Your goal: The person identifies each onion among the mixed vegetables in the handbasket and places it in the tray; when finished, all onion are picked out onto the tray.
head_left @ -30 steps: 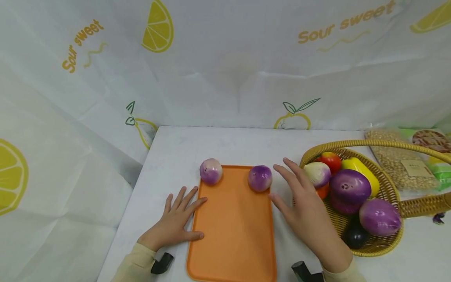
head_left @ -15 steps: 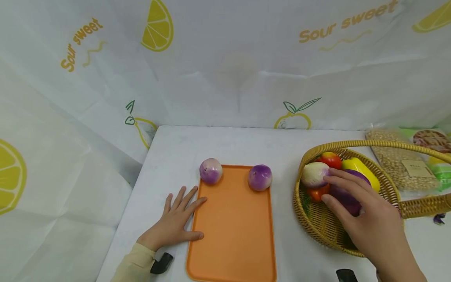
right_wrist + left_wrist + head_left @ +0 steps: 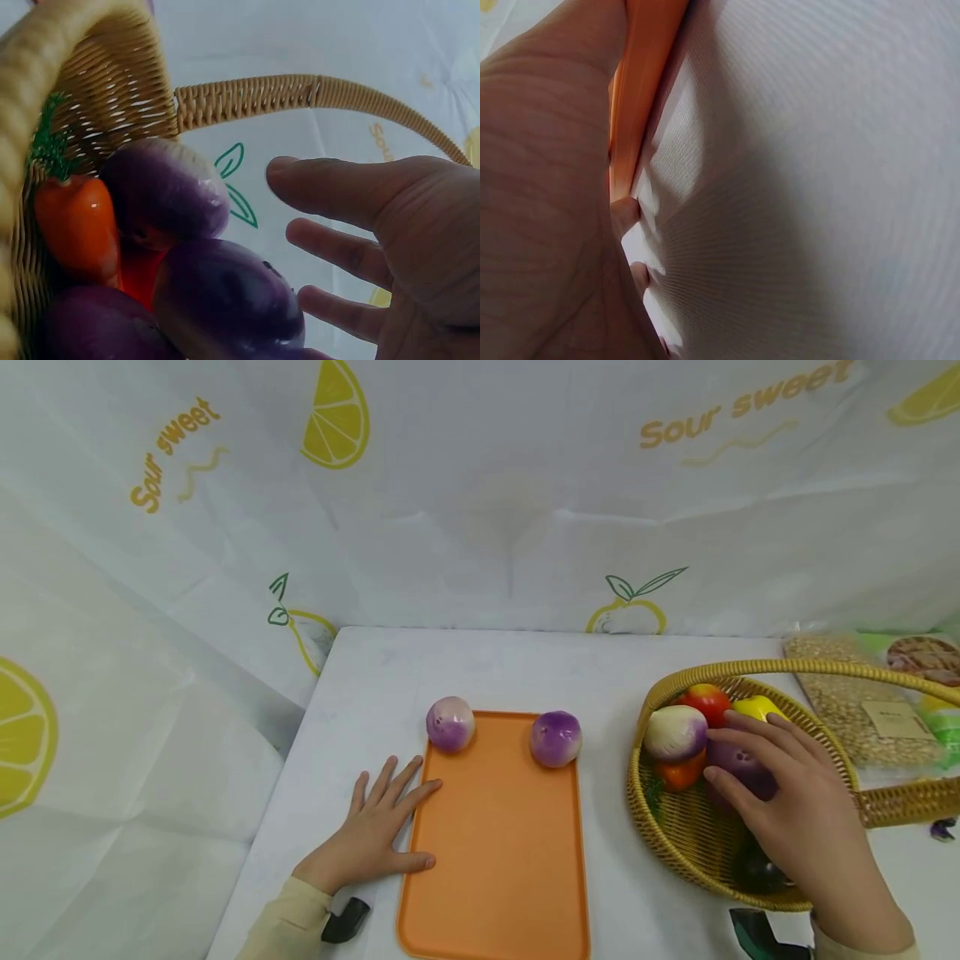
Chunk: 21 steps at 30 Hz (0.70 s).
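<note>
My left hand point(image 3: 375, 835) rests with spread fingers over the left edge of an orange tray point(image 3: 498, 843). At the tray's far corners sit two purple-and-white turnips, one on the left point(image 3: 450, 724) and one on the right point(image 3: 556, 739). Over the wicker basket point(image 3: 647, 827), my right hand point(image 3: 810, 818) reaches in with its thumb and fingers apart. Its fingertips overlap a dark purple round vegetable point(image 3: 738, 767) in the head view. Beside them lies another turnip point(image 3: 673, 733). The right wrist view shows a gap between thumb point(image 3: 315, 187) and vegetables.
Also in the basket are an orange carrot point(image 3: 77, 221), a red tomato-like fruit point(image 3: 707, 700), a yellow pepper-like piece point(image 3: 756, 707) and a black vegetable point(image 3: 757, 867). The basket's handle point(image 3: 787, 667) arches over it. Bags of grain point(image 3: 855, 718) lie behind.
My right hand has moved right from beside the tray's right turnip to over the basket, then shifted slightly. The basket's turnip has turned a little. My left hand stays put.
</note>
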Each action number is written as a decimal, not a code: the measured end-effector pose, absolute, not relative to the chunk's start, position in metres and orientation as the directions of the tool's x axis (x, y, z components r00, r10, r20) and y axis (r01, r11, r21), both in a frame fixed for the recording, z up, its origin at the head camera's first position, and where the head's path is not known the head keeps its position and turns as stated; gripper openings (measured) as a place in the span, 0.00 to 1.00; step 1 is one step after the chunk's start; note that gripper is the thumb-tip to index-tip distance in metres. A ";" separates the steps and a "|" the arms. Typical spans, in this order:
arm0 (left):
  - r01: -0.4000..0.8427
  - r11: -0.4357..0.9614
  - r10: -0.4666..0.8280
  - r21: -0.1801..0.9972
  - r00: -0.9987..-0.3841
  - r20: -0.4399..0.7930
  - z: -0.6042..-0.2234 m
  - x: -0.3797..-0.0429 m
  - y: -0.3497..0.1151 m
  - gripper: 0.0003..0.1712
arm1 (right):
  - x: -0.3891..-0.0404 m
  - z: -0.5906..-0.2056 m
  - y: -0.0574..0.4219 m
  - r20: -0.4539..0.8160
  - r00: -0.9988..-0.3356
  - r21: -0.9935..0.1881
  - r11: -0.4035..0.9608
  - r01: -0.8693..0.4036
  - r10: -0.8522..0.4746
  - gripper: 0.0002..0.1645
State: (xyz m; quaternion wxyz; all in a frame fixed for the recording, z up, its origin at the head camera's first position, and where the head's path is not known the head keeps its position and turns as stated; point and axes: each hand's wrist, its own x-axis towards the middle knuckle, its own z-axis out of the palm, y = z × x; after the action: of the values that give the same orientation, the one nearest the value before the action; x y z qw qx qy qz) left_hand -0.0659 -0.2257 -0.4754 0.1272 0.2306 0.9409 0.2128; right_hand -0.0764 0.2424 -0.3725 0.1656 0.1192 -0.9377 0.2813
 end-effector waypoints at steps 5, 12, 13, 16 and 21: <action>0.382 0.804 0.489 0.457 -0.861 -0.141 -0.476 -0.066 -0.226 0.56 | -0.081 -0.379 0.248 0.334 -0.930 -0.468 0.830 -0.305 -0.154 0.29; 0.390 0.799 0.493 0.458 -0.860 -0.129 -0.477 -0.066 -0.227 0.56 | -0.086 -0.388 0.252 0.345 -0.919 -0.441 0.831 -0.339 -0.192 0.28; 0.392 0.796 0.495 0.461 -0.860 -0.123 -0.478 -0.066 -0.227 0.56 | -0.086 -0.389 0.252 0.352 -0.916 -0.438 0.830 -0.344 -0.194 0.27; 0.393 0.799 0.495 0.455 -0.859 -0.127 -0.479 -0.067 -0.227 0.56 | -0.087 -0.391 0.253 0.365 -0.911 -0.432 0.832 -0.349 -0.193 0.28; 0.390 0.803 0.494 0.451 -0.859 -0.137 -0.479 -0.067 -0.227 0.56 | -0.087 -0.394 0.254 0.359 -0.919 -0.435 0.842 -0.318 -0.162 0.28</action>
State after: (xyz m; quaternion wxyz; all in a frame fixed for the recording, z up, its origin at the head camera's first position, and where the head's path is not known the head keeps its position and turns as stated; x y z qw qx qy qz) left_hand -0.0671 -0.2271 -0.4793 0.1249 0.2346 0.9412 0.2084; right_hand -0.0874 0.2543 -0.3940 0.1559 0.1268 -0.9470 0.2506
